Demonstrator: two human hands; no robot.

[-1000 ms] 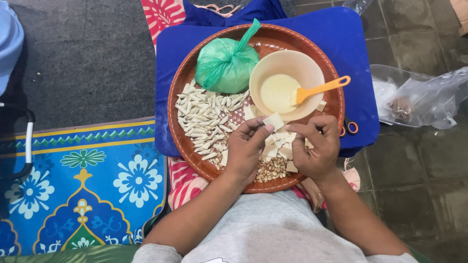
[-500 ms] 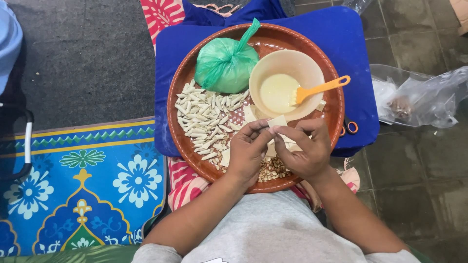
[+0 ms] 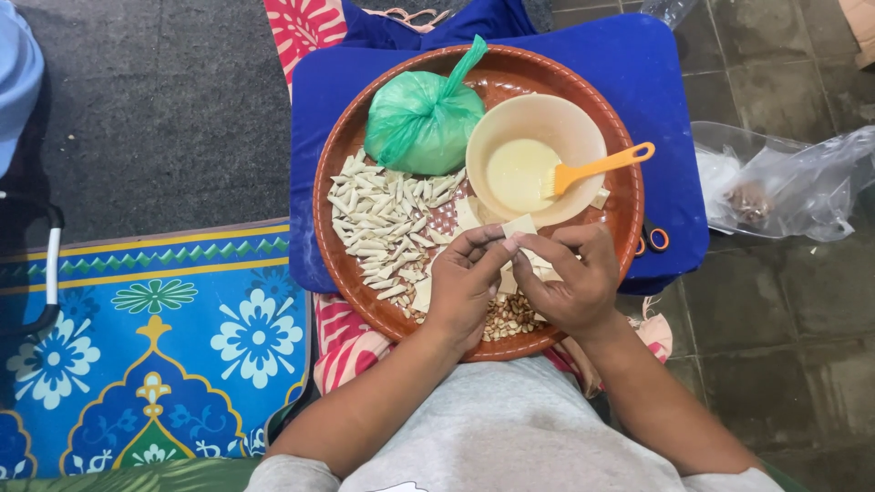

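dough square [image 3: 520,225] pinched between fingertips of left hand [image 3: 467,284] and right hand [image 3: 570,278], above tray [image 3: 339,173].

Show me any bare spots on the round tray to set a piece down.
Little room on the brown tray. Bare patches: the far rim strip above the green bag and bowl, and the right edge beyond the orange spatula. Left is packed with folded pieces; the near part sits under the left hand and right hand.
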